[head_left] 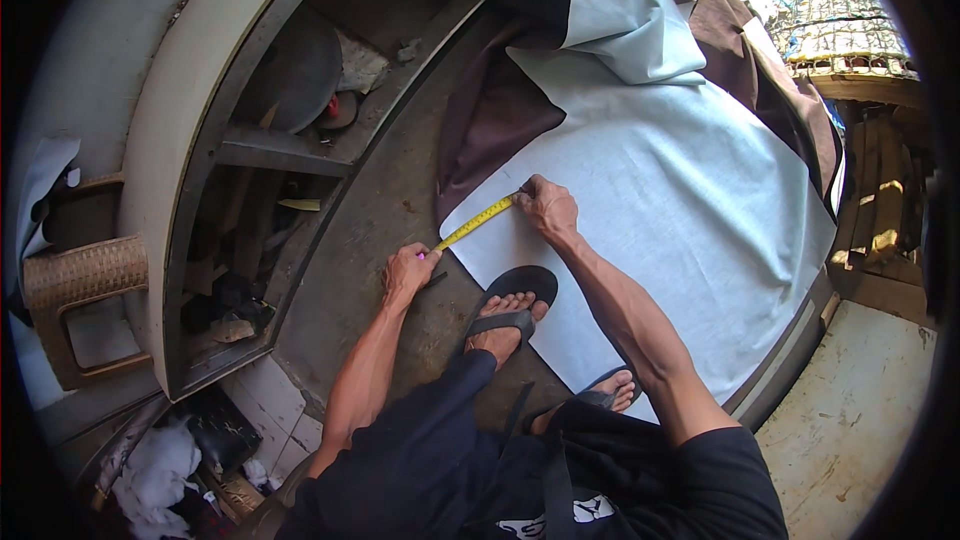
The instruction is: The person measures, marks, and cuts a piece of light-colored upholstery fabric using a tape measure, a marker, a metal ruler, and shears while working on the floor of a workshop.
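A yellow tape measure point(478, 223) is stretched between my two hands, over the corner of a large pale sheet of fabric or leatherette point(680, 210). My left hand point(408, 268) is closed on the tape's lower end, just off the sheet's left edge; something small and pink shows by its fingers. The other end is pinched by my right hand point(548, 207), which is over the sheet. Dark brown material point(500, 110), seemingly the sheet's other face, shows folded beyond my hands. My sandalled foot point(507, 320) stands partly on the sheet's near edge.
An open-fronted cabinet point(285, 155) with odds and ends inside stands at the left. A wicker-backed chair point(85, 275) is behind it. White stuffing point(160, 475) lies at the lower left. On the right are a wire mesh basket point(840, 25) and a pale board point(850, 410).
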Motion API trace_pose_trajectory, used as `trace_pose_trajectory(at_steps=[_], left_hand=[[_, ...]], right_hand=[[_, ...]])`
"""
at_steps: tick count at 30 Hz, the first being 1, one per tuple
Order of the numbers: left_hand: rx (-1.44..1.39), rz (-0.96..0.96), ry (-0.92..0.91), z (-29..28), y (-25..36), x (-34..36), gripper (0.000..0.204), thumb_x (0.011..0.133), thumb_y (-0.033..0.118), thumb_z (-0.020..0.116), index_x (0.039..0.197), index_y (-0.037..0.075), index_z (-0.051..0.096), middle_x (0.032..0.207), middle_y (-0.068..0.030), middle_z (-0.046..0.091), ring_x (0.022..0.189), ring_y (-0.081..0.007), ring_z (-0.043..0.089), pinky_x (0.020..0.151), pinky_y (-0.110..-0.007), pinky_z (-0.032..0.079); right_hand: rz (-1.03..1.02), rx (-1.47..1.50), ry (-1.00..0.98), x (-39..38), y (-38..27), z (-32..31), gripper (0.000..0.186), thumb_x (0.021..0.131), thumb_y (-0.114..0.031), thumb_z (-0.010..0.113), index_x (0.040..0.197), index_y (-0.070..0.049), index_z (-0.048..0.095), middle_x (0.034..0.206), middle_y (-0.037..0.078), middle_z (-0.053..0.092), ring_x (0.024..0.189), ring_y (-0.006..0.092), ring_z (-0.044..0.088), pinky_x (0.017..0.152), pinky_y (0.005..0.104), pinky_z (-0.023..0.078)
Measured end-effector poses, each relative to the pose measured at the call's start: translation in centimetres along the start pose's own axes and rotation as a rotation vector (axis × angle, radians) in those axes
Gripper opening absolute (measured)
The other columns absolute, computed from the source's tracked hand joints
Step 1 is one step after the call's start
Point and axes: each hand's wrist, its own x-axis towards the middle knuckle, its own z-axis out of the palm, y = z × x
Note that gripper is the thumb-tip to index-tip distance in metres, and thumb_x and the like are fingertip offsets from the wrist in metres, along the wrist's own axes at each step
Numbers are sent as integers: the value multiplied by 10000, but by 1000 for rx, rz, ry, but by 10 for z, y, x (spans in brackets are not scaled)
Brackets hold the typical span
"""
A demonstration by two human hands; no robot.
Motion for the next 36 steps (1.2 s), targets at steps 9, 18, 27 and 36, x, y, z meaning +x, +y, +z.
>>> trace_pose_trajectory(at_steps=[9,18,27,36], left_hand=[[4,8,-52,-20,5,-11,489,837,579,661,1099,177,755,1094,-136,716,1059,-354,662,917,-449,498],[-5,-120,-173,-21,17,-5,508,829,598,670,1125,193,749,1164,-123,709,1123,-359,644,946,-456,488],[21,-51,-212,-23,31,-4,475,845,567,657,1097,175,750,1103,-138,710,1077,-353,653,924,-450,494],[-39,144,-33,-13,83,-1,435,852,521,651,989,129,780,863,-156,738,874,-353,707,804,-443,535]], right_hand=[[61,-22,48,-4,-14,7,280,879,-331,686,981,-71,665,952,171,715,913,383,683,791,484,528],[27,-9,41,-4,-10,5,274,878,-327,687,988,-77,662,963,171,711,920,386,680,785,491,521],[123,54,42,-6,-3,3,310,884,-369,688,1008,-86,658,948,182,715,933,396,679,793,491,522],[237,645,104,11,0,-43,419,898,-351,668,1172,-35,639,886,140,726,557,236,701,635,370,562]])
